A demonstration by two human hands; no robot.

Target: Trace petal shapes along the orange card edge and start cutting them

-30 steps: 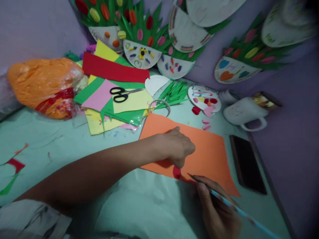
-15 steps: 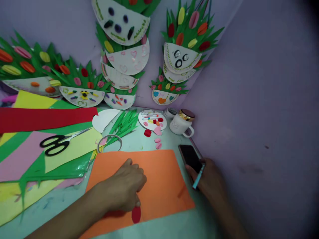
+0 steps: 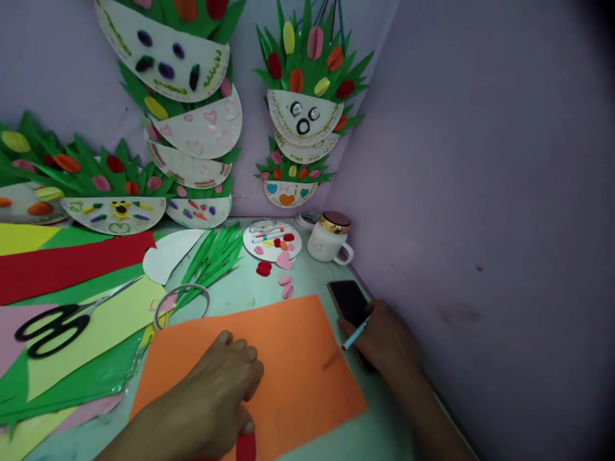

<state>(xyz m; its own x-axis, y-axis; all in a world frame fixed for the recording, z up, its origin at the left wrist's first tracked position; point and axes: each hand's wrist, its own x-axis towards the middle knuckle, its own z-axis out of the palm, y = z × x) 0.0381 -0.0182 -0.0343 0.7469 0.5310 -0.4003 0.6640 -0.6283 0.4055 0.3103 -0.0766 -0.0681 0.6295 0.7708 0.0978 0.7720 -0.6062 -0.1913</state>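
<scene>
An orange sheet (image 3: 293,358) lies flat on the table. My left hand (image 3: 225,390) rests over it with curled fingers, its thumb against a small red paper oval (image 3: 246,446) near the sheet's lower edge. At the right, my right hand (image 3: 384,333) is closed around a light blue marker (image 3: 356,333) with a red tip. That hand lies over a dark phone (image 3: 348,299) beside the wall; whether it also grips the phone is unclear.
Black-handled scissors (image 3: 60,326) lie on coloured sheets at the left. A tape roll (image 3: 205,296), green paper strips (image 3: 216,256), a white disc (image 3: 250,246) with pens and a lidded mug (image 3: 327,240) stand behind. Paper-plate crafts (image 3: 305,115) hang on the wall.
The view has turned right, so most things sit further left. The marker has tilted, its red tip now showing beyond my right hand. My left thumb still touches the red oval.
</scene>
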